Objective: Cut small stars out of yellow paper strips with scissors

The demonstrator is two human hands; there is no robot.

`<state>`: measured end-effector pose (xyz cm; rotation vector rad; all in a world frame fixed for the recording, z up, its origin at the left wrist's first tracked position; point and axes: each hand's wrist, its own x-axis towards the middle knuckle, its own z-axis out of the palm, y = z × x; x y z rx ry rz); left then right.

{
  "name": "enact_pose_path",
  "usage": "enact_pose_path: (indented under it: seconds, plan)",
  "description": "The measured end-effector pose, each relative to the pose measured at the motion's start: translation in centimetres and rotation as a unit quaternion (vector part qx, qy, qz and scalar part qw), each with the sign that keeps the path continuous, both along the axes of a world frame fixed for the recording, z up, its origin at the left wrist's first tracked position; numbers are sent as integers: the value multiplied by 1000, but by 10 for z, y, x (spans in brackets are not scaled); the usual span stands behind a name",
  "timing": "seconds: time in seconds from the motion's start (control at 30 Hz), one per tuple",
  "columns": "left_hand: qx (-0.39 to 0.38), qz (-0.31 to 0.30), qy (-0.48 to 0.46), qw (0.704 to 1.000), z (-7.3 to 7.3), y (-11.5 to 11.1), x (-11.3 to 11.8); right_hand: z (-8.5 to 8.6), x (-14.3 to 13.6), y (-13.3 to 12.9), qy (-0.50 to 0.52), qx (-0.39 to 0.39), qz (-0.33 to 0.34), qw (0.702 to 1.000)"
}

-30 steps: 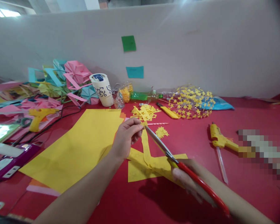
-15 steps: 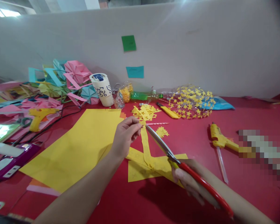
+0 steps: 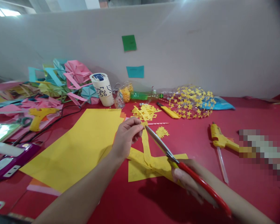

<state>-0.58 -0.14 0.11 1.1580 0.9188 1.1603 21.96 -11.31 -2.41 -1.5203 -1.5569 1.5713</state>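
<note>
Between the fingertips of my left hand (image 3: 128, 135) is pinched a small piece of yellow paper (image 3: 144, 124). My right hand (image 3: 189, 177) grips red-handled scissors (image 3: 162, 144), their blade tips touching or right beside that piece. Under the hands lie yellow paper strips (image 3: 146, 146) over a flat yellow sheet (image 3: 136, 172). A small heap of cut yellow stars (image 3: 162, 132) sits just right of the blades. Farther back is a pile of yellow paper scraps (image 3: 146, 112), with a pink striped pencil-like stick (image 3: 157, 123) in front of it.
Large yellow sheets (image 3: 84, 140) cover the left. Glue guns lie at left (image 3: 38, 116) and right (image 3: 218, 137). Behind stand a white cup (image 3: 104, 91), a yellow cutter (image 3: 169, 110) and a star-covered clear plastic piece (image 3: 191, 101). Folded paper crafts (image 3: 77, 71) and a purple device (image 3: 16, 161) are at left.
The scissors' handles have closed in slightly and the blades look nearer together. My left hand has shifted a touch to the right with the paper piece.
</note>
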Motion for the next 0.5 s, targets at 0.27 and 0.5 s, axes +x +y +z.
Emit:
enact_pose_path:
  seconds: [0.27,0.5]
  plan:
    - [-34,-34,-16,999,4,-3,2,15,1,4,-32,15,22,999]
    - [-51,-42,-26,997,5,-3,3,8,1,4,-40,30,24,998]
